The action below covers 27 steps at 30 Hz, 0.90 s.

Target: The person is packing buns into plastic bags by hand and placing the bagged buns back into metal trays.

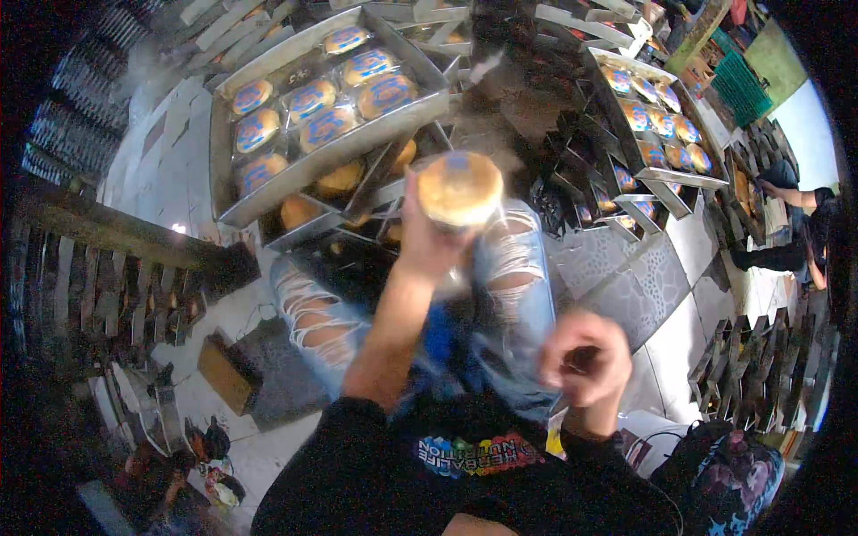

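My left hand point(427, 239) is raised in front of my knees, gripping a round golden bun point(460, 190) from below and the side. The bun is motion-blurred, with a blue patch near its top that looks like the print on the wrapped buns point(310, 100) beyond. Those lie in a metal tray point(335, 159) at the far left. Nearer and lower, bare-looking buns point(299, 213) sit in another tray, partly hidden. My right hand point(588, 359) hovers by my right thigh, its fingers curled into a ring. Blur and shadow hide what it holds, if anything.
At the far right, a second tray point(684, 177) of wrapped buns tops stacked trays. Another person's hand point(786, 194) is at a tray on the right edge. Stacked metal racks point(116, 290) line the left. A dark patterned bag point(728, 469) lies at lower right.
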Available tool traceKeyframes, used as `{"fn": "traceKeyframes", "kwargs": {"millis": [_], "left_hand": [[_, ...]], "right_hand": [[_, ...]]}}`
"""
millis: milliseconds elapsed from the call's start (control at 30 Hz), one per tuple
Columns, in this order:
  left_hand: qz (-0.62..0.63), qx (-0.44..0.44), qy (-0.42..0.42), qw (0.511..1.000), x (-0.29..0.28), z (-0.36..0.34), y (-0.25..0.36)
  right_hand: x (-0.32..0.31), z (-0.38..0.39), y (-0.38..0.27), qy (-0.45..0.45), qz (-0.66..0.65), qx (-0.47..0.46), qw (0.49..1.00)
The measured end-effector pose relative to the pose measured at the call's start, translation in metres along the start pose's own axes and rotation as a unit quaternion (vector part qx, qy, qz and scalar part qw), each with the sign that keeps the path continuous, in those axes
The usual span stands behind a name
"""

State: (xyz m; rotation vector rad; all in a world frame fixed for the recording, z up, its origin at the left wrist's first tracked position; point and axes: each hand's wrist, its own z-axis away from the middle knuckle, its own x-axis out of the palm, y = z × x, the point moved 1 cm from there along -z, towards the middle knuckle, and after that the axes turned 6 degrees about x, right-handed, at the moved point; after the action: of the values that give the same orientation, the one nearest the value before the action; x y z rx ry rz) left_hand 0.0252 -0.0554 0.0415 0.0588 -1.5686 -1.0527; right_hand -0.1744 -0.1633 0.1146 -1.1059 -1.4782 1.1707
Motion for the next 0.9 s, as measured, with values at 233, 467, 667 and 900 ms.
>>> {"fn": "traceKeyframes", "kwargs": {"millis": [233,467,667,900], "left_hand": [[0.17,-0.297,-0.155,0.927,0.018,0.059,-0.028],[-0.301,0.083,-0.039,0.949,-0.024,0.066,-0.055],[-0.365,0.255,-0.115,0.888,-0.01,0.063,-0.056],[-0.319,0.182,-0.06,0.928,-0.014,0.049,-0.033]], "right_hand": [[-0.032,-0.032,0.026,0.278,0.318,-0.188,0.887],[-0.03,-0.004,0.078,0.437,-0.034,0.028,0.899],[-0.027,-0.016,0.067,0.414,0.38,-0.051,0.826],[-0.045,0.003,0.052,0.439,0.205,-0.043,0.873]]}}
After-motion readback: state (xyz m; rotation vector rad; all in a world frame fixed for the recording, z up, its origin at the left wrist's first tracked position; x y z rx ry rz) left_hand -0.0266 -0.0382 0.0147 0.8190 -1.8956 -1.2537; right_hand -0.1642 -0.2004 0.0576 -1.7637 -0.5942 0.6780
